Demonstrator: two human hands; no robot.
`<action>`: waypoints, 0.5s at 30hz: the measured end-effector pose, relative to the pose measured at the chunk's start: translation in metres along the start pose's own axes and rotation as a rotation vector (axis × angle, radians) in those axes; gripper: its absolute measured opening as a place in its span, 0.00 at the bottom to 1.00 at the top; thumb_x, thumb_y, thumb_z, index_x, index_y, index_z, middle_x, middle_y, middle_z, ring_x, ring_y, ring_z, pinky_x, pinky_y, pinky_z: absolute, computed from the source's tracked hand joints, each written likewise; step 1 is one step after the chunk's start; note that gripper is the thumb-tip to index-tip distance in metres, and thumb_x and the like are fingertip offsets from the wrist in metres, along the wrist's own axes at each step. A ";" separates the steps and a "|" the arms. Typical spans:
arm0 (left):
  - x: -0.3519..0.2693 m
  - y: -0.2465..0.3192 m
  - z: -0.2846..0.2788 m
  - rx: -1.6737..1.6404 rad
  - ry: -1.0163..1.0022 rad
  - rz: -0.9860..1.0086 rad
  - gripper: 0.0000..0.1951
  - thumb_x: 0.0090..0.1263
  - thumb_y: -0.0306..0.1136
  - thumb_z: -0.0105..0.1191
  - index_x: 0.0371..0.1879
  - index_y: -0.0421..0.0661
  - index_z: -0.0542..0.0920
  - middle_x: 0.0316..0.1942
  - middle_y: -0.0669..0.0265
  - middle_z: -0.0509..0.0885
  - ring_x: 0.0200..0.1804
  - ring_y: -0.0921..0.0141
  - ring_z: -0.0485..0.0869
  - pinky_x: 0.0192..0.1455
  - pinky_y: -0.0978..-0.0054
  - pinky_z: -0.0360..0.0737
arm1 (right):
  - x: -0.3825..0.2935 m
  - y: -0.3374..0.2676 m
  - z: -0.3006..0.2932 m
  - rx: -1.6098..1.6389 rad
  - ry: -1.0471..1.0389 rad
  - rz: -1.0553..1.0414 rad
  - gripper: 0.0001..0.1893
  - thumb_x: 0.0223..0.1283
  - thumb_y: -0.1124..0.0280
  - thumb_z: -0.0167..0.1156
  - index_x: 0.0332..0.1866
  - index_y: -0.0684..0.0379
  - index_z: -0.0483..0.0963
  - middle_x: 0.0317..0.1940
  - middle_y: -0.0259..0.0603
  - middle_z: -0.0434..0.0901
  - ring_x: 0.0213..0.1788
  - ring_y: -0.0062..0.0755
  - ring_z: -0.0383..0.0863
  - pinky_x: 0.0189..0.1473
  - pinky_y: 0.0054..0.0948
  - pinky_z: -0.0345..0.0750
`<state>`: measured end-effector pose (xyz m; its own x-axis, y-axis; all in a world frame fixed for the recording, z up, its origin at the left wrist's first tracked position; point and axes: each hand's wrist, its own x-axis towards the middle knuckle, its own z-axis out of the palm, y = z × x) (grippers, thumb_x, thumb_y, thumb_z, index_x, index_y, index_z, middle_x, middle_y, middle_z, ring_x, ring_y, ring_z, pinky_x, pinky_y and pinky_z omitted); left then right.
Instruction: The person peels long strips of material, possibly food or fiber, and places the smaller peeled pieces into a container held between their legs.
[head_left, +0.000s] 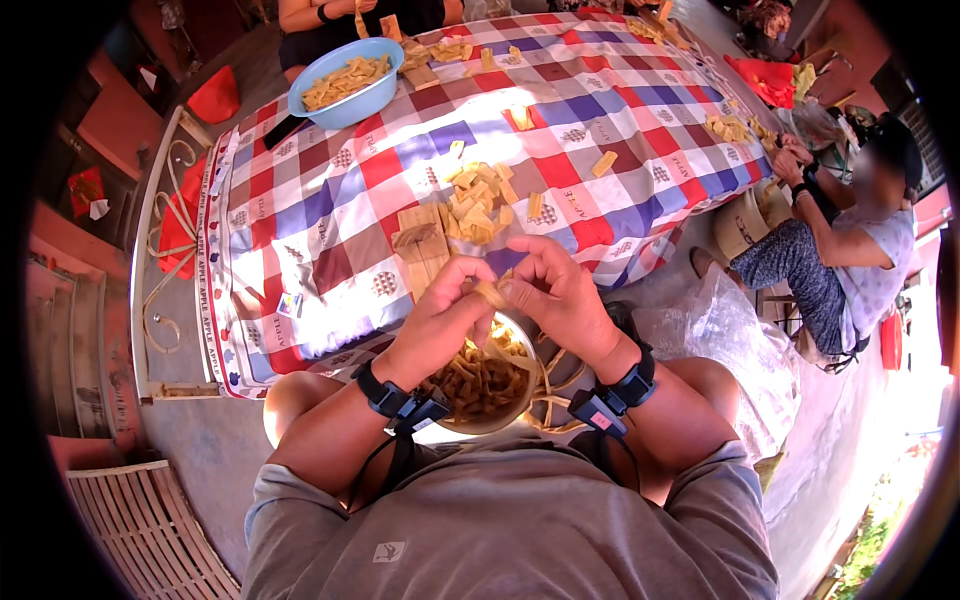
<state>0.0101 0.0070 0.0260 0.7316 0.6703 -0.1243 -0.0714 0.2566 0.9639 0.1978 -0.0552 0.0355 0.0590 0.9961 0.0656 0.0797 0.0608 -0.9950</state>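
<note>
My left hand (442, 315) and my right hand (562, 304) meet above my lap, thumbs and fingertips pinching a pale yellow strip (491, 292). Part of that strip is hidden by the fingers. Below them, between my knees, stands a round metal-rimmed bowl (534, 386) holding many folded yellowish pieces (480, 382). A longer strip (514, 358) lies across its right side. Just beyond my hands, a wooden block (421, 236) rests on the table beside a loose pile of yellow folded pieces (478, 199).
A checked tablecloth (337, 262) covers the table. On it are a light blue basin (386, 90) of yellow strips, scattered pieces (604, 163) and a small packet (289, 304). One person (847, 217) sits at right, another (330, 22) opposite. Clear plastic sheeting (720, 352) lies right of my knee.
</note>
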 end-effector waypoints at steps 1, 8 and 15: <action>-0.001 0.000 -0.001 0.010 -0.029 0.017 0.09 0.78 0.24 0.44 0.53 0.49 0.68 0.25 0.70 0.75 0.25 0.78 0.74 0.36 0.78 0.74 | 0.001 0.001 -0.002 0.064 -0.018 0.042 0.22 0.65 0.79 0.63 0.63 0.66 0.68 0.33 0.33 0.79 0.37 0.19 0.80 0.42 0.22 0.78; -0.002 0.006 0.004 0.073 -0.073 -0.017 0.12 0.78 0.23 0.42 0.57 0.49 0.66 0.31 0.68 0.76 0.28 0.79 0.72 0.32 0.81 0.70 | -0.001 0.001 -0.012 -0.344 -0.124 -0.069 0.07 0.70 0.71 0.59 0.44 0.64 0.76 0.29 0.45 0.79 0.34 0.31 0.81 0.39 0.32 0.77; -0.003 0.009 0.015 0.190 -0.011 0.155 0.23 0.78 0.23 0.42 0.71 0.48 0.60 0.28 0.72 0.72 0.28 0.81 0.66 0.34 0.83 0.67 | 0.006 0.009 -0.023 -0.322 0.086 -0.162 0.07 0.71 0.72 0.54 0.43 0.66 0.76 0.28 0.44 0.79 0.31 0.31 0.78 0.36 0.31 0.75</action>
<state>0.0180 -0.0033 0.0383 0.7295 0.6833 0.0300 -0.0554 0.0153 0.9983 0.2219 -0.0499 0.0291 0.1025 0.9654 0.2397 0.4029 0.1800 -0.8974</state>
